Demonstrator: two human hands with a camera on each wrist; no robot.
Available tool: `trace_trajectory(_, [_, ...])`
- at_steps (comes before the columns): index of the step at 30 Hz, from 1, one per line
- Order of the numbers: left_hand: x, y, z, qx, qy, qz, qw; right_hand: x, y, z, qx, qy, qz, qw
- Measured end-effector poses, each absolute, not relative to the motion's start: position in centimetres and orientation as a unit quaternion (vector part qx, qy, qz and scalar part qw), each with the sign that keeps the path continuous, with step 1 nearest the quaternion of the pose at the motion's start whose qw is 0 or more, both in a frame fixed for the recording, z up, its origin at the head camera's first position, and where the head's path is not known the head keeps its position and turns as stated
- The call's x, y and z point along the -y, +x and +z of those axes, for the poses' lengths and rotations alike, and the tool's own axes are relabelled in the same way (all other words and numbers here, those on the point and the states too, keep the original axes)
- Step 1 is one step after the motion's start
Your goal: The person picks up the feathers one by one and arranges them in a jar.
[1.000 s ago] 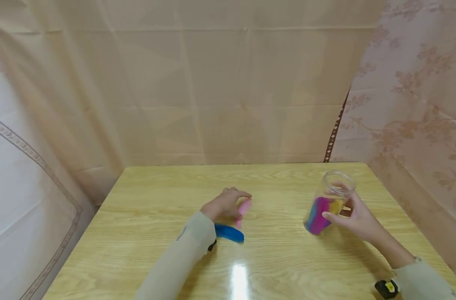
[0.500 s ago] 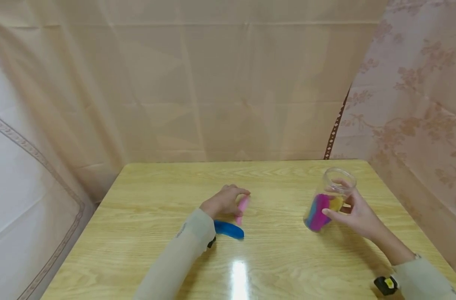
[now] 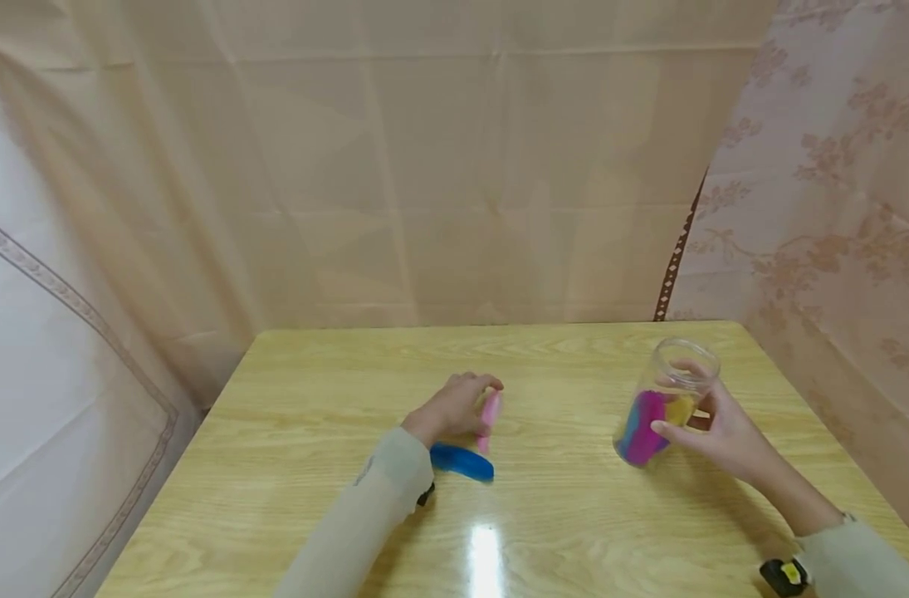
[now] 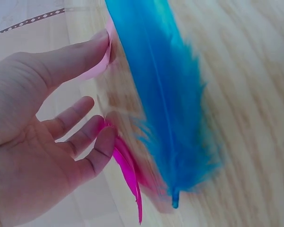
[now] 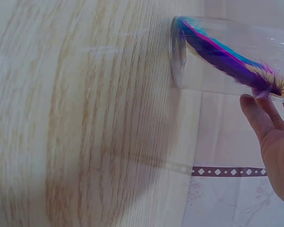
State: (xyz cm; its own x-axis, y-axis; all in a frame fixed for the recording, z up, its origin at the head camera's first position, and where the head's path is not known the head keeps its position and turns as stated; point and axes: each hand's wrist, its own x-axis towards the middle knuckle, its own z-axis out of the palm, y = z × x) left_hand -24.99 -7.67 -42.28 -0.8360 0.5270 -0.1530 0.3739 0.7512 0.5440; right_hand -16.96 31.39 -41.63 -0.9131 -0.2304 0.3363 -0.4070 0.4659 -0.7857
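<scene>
My left hand (image 3: 457, 405) is over the left-centre of the table, fingertips and thumb at a pink feather (image 3: 490, 413). From the left wrist, the thumb meets a pale pink part while the fingertips touch a magenta stretch of feather (image 4: 128, 168). A blue feather (image 3: 463, 463) lies on the table just nearer to me, beside that wrist. On the right, my right hand (image 3: 715, 432) holds a clear, lidless jar (image 3: 681, 378), thumb in front and fingers behind. Inside stand blue, magenta, yellow and purple feathers (image 5: 227, 56).
Both hands work over a wood-grain table (image 3: 312, 498). Behind it hangs a beige curtain (image 3: 454, 191), with a floral cloth (image 3: 835, 208) at the right and a white cloth (image 3: 36, 374) at the left.
The pink feather has turned slightly at the left hand's fingertips and shows more of its width. The right hand and jar have stayed nearly in place.
</scene>
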Motion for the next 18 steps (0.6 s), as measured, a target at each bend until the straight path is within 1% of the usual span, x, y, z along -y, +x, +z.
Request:
trace_trajectory(4, [7.69,-24.85,-42.62,-0.922,0.249,0.261,0.141,-31.52,-16.93,-41.68,0.85,0.19,0.484,0.089])
trace_trajectory(18, [8.46,-24.69,-43.14,-0.909,0.263,0.292,0.136,-31.18,-16.76,-41.52,0.853,0.187,0.479,0.091])
